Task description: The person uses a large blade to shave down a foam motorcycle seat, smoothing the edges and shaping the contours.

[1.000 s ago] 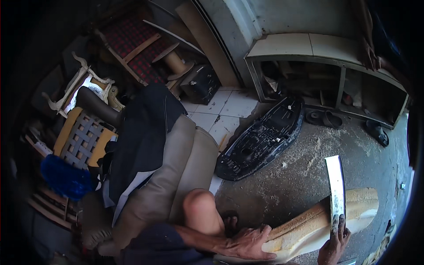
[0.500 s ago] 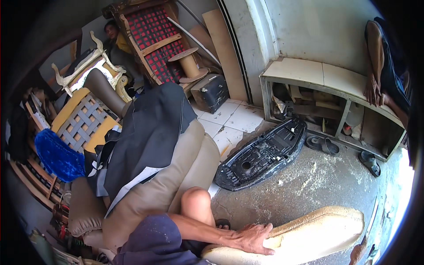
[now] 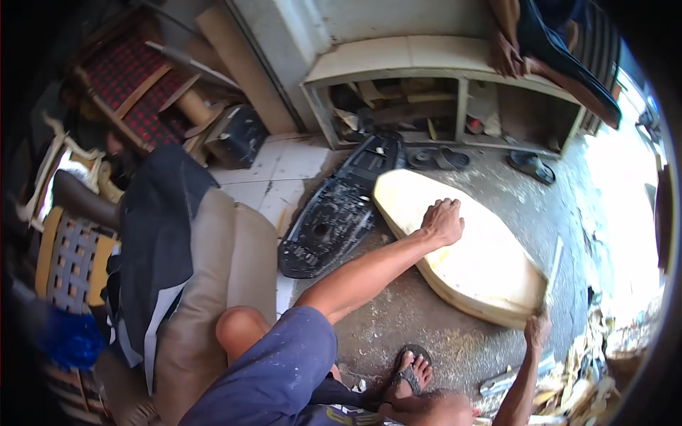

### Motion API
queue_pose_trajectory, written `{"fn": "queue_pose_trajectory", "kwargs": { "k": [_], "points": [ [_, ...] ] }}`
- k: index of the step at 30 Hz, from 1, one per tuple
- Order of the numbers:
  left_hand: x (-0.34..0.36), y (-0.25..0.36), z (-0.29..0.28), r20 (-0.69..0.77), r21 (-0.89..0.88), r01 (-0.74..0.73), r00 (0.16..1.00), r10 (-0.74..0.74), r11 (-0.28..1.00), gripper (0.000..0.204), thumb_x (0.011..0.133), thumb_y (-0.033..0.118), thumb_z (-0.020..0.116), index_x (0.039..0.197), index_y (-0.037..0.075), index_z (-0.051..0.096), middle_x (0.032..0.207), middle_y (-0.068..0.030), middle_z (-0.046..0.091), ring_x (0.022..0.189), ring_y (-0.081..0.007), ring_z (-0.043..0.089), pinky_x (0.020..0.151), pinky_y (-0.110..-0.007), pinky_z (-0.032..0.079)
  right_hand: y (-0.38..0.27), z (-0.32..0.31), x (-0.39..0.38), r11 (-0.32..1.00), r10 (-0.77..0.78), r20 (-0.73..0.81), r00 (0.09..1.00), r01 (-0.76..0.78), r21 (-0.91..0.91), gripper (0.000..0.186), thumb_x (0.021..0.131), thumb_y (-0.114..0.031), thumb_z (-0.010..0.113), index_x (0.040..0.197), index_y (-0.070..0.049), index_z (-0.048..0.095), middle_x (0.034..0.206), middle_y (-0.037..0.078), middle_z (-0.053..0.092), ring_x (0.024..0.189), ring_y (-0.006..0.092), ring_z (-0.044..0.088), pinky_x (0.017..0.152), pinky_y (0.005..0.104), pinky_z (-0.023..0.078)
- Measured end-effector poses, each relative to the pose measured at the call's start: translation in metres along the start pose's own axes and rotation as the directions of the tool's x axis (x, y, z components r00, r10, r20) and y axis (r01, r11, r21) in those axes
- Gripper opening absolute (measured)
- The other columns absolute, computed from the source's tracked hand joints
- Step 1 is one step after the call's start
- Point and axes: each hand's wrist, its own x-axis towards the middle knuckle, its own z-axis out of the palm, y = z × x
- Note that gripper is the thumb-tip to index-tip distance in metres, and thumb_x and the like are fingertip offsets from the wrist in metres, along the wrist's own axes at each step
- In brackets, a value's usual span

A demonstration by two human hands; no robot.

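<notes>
A long cream foam seat pad [image 3: 483, 252] lies at an angle over the floor, its far tip beside a black plastic seat base [image 3: 334, 213]. My left hand [image 3: 444, 221] presses on the foam's upper face with its fingers bent. At the pad's near right end, my right hand [image 3: 538, 330] is closed around the lower end of a long, thin blade [image 3: 556, 263]. The blade stands up along the foam's edge; its handle is hidden in my fist.
A tiled bench [image 3: 369, 60] stands along the far wall, with a person's legs and hand at its right end. Sandals [image 3: 440, 157] lie before it. Brown cushions [image 3: 206, 284] with dark fabric are piled at left. Scraps [image 3: 590, 369] litter the lower right.
The view has swung right. The foam pad has turned, its far end now pointing toward the bench. My left hand sits mid-pad with fingers more bent; my right hand and blade have come to its edge.
</notes>
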Motion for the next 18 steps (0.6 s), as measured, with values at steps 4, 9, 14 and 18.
{"fn": "queue_pose_trajectory", "kwargs": {
  "k": [4,9,14,18],
  "points": [
    [-0.065,0.023,0.092,0.188,-0.101,-0.094,0.976,0.112,0.99,0.067,0.094,0.033,0.065,0.148,-0.003,0.047,0.144,-0.0276,0.051,0.135,-0.0427,0.049,0.114,-0.053,0.039,-0.082,0.014,-0.097,0.999,0.052,0.016,0.999,-0.052,0.01,0.047,0.082,-0.005,0.052,0.127,-0.004,0.063,0.099,0.035,0.069,0.098,0.0542,0.067,0.088,0.0583,0.051],
    [-0.094,0.031,0.146,0.038,0.27,-0.016,0.999,0.006,0.963,0.066,0.097,0.046,0.057,0.154,0.014,0.048,0.157,-0.0261,0.042,0.145,-0.0487,0.034,0.12,-0.064,0.022,-0.051,0.06,-0.204,0.852,0.286,0.397,0.872,-0.42,0.311,0.051,0.084,-0.018,0.065,0.132,-0.002,0.064,0.099,0.025,0.071,0.093,0.0348,0.069,0.091,0.0423,0.053],
    [-0.094,-0.02,0.117,0.118,0.183,-0.265,0.962,0.247,0.947,0.058,0.101,0.042,0.053,0.155,0.021,0.05,0.163,-0.0226,0.037,0.147,-0.0474,0.033,0.118,-0.06,0.025,-0.073,0.082,-0.205,0.6,0.356,0.223,0.907,-0.405,0.69,0.057,0.098,-0.02,0.066,0.147,0.003,0.05,0.125,0.018,0.069,0.106,0.033,0.066,0.099,0.0421,0.049],
    [-0.101,-0.01,0.136,0.039,0.222,-0.226,0.974,0.223,0.948,0.057,0.102,0.041,0.052,0.155,0.02,0.05,0.164,-0.023,0.035,0.15,-0.0465,0.03,0.121,-0.062,0.021,-0.083,0.103,-0.167,0.887,0.008,-0.03,1.0,0.007,0.462,0.057,0.104,-0.03,0.06,0.149,0.002,0.047,0.14,0.025,0.058,0.126,0.0373,0.058,0.106,0.0443,0.043]
  ]
}}
